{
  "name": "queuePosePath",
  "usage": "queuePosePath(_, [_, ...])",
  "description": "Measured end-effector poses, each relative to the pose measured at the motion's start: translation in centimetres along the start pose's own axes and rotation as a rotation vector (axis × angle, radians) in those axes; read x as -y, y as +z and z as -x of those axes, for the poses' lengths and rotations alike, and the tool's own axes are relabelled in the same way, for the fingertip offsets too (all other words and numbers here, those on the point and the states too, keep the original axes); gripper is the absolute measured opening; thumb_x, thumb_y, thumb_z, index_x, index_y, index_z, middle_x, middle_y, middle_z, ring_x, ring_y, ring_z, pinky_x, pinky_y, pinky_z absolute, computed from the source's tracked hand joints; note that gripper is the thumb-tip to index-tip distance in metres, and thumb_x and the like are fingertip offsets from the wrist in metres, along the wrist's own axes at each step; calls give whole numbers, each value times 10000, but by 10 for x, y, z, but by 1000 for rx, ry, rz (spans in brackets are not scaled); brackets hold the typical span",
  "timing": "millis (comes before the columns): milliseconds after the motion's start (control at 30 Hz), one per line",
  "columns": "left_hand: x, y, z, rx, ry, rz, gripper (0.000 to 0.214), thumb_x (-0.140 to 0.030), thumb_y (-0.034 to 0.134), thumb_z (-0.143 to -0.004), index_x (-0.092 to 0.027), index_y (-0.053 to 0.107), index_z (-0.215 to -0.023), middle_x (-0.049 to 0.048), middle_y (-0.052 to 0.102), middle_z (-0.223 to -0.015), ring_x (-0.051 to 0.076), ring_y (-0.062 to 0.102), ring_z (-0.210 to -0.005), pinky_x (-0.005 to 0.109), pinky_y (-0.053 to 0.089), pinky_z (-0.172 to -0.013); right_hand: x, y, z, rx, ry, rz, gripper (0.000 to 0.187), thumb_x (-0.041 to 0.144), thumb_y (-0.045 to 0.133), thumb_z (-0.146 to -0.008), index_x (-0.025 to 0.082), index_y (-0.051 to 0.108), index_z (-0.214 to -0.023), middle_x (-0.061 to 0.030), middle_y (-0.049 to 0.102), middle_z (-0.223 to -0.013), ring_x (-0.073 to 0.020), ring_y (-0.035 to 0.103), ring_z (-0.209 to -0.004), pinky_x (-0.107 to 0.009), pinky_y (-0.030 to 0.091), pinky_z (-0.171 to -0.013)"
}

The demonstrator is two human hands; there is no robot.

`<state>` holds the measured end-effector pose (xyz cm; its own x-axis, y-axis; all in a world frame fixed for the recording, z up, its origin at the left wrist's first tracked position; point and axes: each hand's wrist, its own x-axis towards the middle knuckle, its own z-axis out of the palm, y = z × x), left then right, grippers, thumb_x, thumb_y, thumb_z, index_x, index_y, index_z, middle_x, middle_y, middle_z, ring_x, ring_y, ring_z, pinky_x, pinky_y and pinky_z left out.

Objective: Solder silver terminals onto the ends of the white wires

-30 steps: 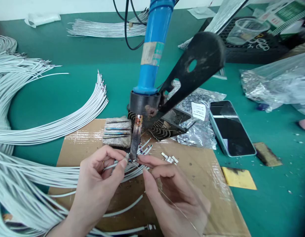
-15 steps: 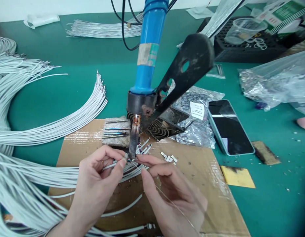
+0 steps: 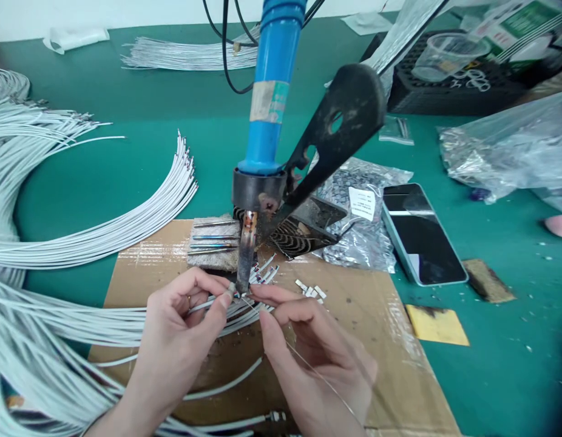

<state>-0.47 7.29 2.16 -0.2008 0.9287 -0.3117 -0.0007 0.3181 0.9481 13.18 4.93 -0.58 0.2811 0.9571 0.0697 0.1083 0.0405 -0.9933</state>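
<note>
The left hand [image 3: 185, 331] comes in from the lower left, thumb and forefinger pinched closed on the end of a white cable [image 3: 203, 305], the other fingers curled in behind, probably to keep that small end steady. Opposite it, the right hand [image 3: 317, 358] is turned palm inward, thumb and forefinger nearly together on a thin wire [image 3: 315, 371] that trails back across the palm; gripping it close to its tip likely gives finer aim. Both sets of fingertips meet just under the downward nose of a soldering iron [image 3: 268, 97], so cable end and wire tip sit right at it, though actual contact is too small to tell. A black bracket [image 3: 340, 121] carries the iron upright, which seems to be why neither hand has to hold it. Beneath everything lies cardboard [image 3: 372, 340], apparently shielding the table. Small white connectors [image 3: 311, 291] lie on it just beyond the right hand, within easy reach. Farther off, a phone [image 3: 424, 233] rests to the right, and a loose bundle of thin wires [image 3: 190, 53] lies near the back edge.
</note>
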Motion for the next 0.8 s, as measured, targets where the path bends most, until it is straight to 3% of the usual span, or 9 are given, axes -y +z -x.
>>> queuePosePath(167, [-4, 4, 2, -48, -13, 27, 137, -133, 765, -806, -179, 713, -688, 0, 805, -804, 70, 710, -692, 68, 523, -634, 1, 0, -1, 10, -11, 1, 198, 149, 710, -901, 251, 647, -744, 45, 821, -1008, -94, 766, -859, -172, 568, -826])
queuePosePath(333, [-3, -1, -2, 30, 6, -28, 125, -121, 820, -746, -181, 722, -698, 10, 818, -825, 94, 734, -705, 89, 539, -626, 3, 0, -1, 5, -21, 4, 195, 135, 710, -900, 251, 657, -753, 40, 823, -1011, -99, 766, -865, -178, 573, -815])
queuePosePath(567, [-6, 4, 1, -70, -13, 26, 129, -161, 803, -763, -180, 710, -675, 11, 779, -783, 117, 717, -691, 139, 561, -634, 3, 0, -2, 6, -41, 16, 184, 144, 715, -906, 238, 667, -755, -7, 828, -992, -137, 774, -841, -230, 597, -804])
queuePosePath(700, [-5, -1, -2, 15, -16, -23, 131, -131, 830, -730, -175, 715, -685, 22, 787, -791, 130, 729, -698, 153, 567, -640, 1, 0, -2, 11, -31, -3, 181, 144, 714, -901, 236, 666, -753, -36, 830, -991, -177, 789, -883, -269, 611, -797])
queuePosePath(800, [-4, -1, -2, -9, -26, -9, 126, -149, 817, -748, -172, 709, -688, 31, 793, -793, 135, 725, -698, 163, 571, -649, 0, 0, -2, 13, -27, -8, 187, 147, 712, -901, 235, 659, -745, -40, 828, -978, -180, 787, -882, -280, 615, -815])
